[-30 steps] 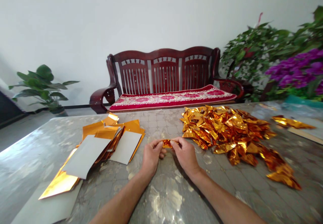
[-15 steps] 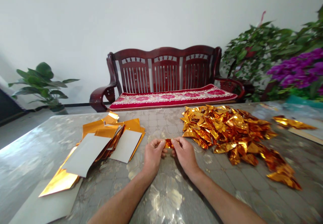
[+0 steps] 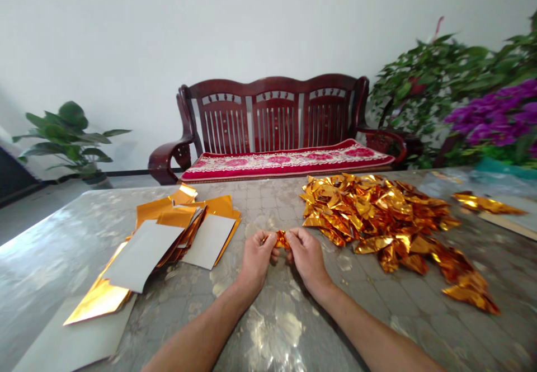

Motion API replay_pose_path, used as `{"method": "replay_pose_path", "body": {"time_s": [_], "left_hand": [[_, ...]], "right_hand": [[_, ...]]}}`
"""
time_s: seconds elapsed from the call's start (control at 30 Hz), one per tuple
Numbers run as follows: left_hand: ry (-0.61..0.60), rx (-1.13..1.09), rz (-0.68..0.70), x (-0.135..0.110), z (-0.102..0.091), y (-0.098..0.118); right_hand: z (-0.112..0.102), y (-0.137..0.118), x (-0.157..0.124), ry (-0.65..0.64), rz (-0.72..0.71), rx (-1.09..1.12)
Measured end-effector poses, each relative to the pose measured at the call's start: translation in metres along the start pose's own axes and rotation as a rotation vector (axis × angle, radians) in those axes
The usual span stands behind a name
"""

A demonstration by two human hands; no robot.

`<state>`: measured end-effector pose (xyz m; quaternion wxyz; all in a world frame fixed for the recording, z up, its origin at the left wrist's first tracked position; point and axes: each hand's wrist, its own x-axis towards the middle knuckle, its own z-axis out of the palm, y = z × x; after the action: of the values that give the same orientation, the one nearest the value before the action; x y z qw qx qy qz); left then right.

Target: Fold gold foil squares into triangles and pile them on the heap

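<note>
My left hand (image 3: 257,258) and my right hand (image 3: 307,255) meet over the table, pinching a small folded piece of gold foil (image 3: 282,240) between their fingertips. Just right of my right hand lies a large loose heap of folded orange-gold foil pieces (image 3: 377,221). To the left of my left hand sits a stack of flat gold foil sheets (image 3: 180,232), some showing white backing sides. Part of the small piece is hidden by my fingers.
The hands work on a mottled, glossy grey tabletop (image 3: 54,243). More gold foil pieces (image 3: 486,203) lie at the far right on a pale board. Behind the table stand a dark wooden settee (image 3: 274,117) with a red cushion, and potted plants.
The foil piece between my hands looks shorter and more bunched, and its left end has turned up. My hands have drawn slightly closer together. The heap and sheets have not moved.
</note>
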<state>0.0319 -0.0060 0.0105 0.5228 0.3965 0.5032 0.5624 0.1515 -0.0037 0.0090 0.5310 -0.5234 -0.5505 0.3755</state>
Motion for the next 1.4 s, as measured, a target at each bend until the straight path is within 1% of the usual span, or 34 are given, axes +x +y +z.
{"method": "replay_pose_path", "body": {"time_s": [0.17, 0.27, 0.43, 0.67, 0.9, 1.0, 1.13, 1.27, 1.33, 1.4], "left_hand": [[-0.013, 0.008, 0.018, 0.0, 0.001, -0.006], [-0.007, 0.046, 0.046, 0.0, 0.001, -0.01], [0.014, 0.112, 0.054, -0.001, 0.002, -0.01], [0.024, 0.223, 0.111, -0.003, 0.0, -0.008], [0.034, 0.235, 0.115, -0.004, 0.0, -0.008], [0.032, 0.202, 0.113, -0.005, 0.001, -0.006], [0.025, 0.148, 0.072, -0.008, 0.003, -0.002], [0.023, 0.127, 0.036, -0.007, 0.006, -0.001], [0.012, 0.1, 0.031, -0.005, 0.005, -0.001], [0.006, 0.052, 0.016, -0.002, 0.002, -0.001]], "right_hand": [[0.0, 0.003, 0.001, 0.012, -0.066, -0.114], [0.001, 0.002, 0.0, 0.044, -0.104, -0.161], [0.005, 0.005, 0.0, 0.078, -0.107, -0.214], [0.005, 0.007, -0.002, 0.046, -0.112, -0.304], [0.005, 0.004, -0.003, 0.025, -0.139, -0.351], [0.005, 0.003, -0.002, 0.016, -0.146, -0.355], [0.005, 0.006, -0.001, 0.011, -0.15, -0.348], [0.006, 0.009, 0.001, 0.036, -0.154, -0.305], [0.006, 0.007, 0.001, 0.031, -0.119, -0.241], [0.004, 0.004, 0.002, -0.034, -0.034, -0.13]]}}
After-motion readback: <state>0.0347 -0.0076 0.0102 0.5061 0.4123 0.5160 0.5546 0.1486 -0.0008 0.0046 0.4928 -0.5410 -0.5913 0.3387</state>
